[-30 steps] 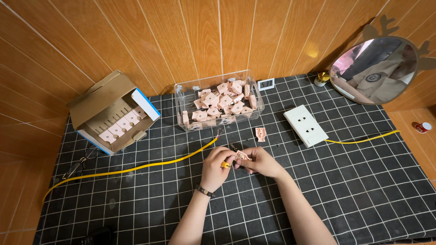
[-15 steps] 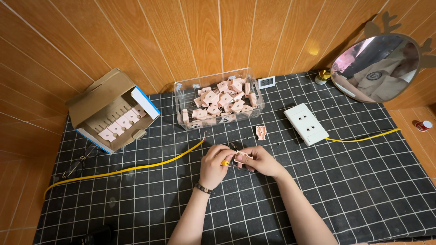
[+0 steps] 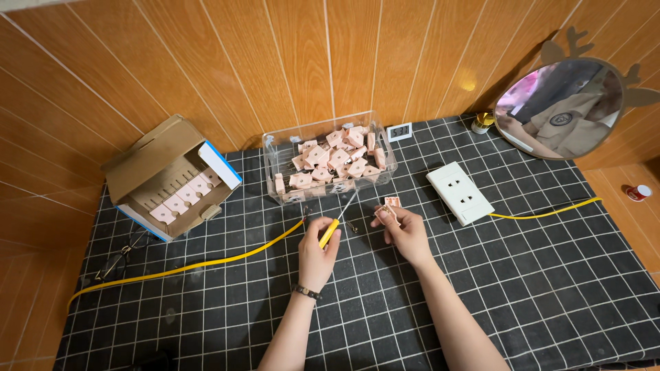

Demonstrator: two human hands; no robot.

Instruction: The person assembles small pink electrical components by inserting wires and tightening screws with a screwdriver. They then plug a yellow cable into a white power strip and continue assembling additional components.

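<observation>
We grip yellow-handled screwdriver (image 3: 335,223) in closed left hand (image 3: 317,255), shaft angled up toward clear bin (image 3: 275,156) of pink socket modules. Right hand (image 3: 404,230) pinches 1 pink module (image 3: 390,208) at fingertips, raised off black grid mat (image 3: 536,288), near screwdriver tip.

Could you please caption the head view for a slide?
Left hand holds a yellow-handled screwdriver; right hand holds a small pink part before a clear bin.
</observation>
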